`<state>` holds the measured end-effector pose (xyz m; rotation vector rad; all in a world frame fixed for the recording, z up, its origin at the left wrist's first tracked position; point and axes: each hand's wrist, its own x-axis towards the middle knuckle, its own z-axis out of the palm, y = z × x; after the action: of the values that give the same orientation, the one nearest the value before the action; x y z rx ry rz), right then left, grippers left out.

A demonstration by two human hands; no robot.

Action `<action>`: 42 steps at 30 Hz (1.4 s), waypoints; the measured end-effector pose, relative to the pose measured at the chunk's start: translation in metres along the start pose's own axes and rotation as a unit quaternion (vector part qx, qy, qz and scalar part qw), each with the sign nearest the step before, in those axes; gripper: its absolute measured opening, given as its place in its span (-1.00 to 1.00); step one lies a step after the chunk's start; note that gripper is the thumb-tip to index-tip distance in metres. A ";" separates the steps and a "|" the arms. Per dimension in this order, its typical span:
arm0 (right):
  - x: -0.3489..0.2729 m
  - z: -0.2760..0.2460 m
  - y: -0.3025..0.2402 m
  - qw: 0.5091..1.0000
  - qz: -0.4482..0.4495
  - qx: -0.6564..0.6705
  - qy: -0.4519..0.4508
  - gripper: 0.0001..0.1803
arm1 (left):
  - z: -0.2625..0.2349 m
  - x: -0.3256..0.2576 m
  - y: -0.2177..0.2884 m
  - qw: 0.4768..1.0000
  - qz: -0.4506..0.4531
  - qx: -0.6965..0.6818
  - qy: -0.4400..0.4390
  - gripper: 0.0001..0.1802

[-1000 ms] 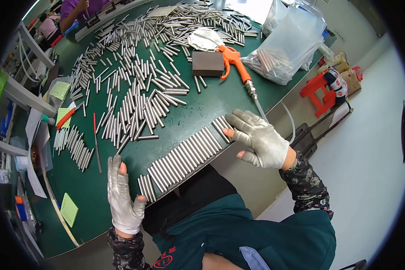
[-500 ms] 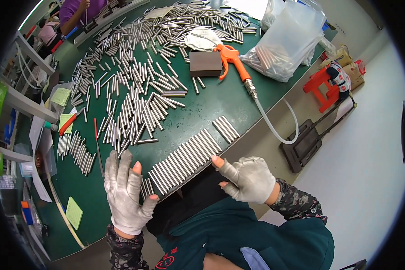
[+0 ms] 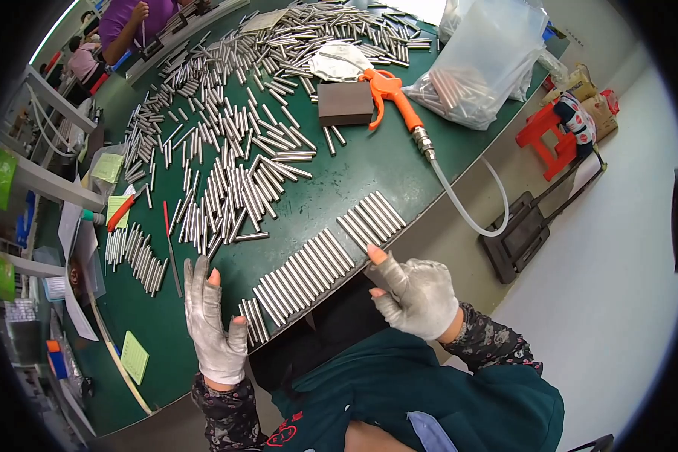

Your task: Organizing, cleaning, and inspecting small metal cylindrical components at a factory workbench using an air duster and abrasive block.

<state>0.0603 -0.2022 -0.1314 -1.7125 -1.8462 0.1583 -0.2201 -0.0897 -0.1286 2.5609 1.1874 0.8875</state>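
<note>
Both gloved hands open and empty. Left hand (image 3: 215, 320) sits at the left end of the lined-up rod row (image 3: 320, 267) on the near counter (image 3: 354, 181) edge, right hand (image 3: 414, 294) just near of its right part. Rod axes point far-right. Clear bag of rods (image 3: 482, 64) far right, yellow-green notes (image 3: 117, 207) far left

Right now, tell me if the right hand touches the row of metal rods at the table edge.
Apart. The head view shows the right hand lifted off the table's near edge, with dark space between its fingertip and the row of rods.
</note>
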 end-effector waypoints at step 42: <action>0.004 0.019 -0.028 0.997 -0.041 -0.003 -0.069 -0.27 | 0.001 0.000 -0.002 0.999 0.011 -0.025 0.017 -0.26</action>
<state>0.0265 -0.1967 -0.1318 -1.6620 -2.0155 0.2429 -0.2205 -0.0884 -0.1301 2.5329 1.1336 0.9556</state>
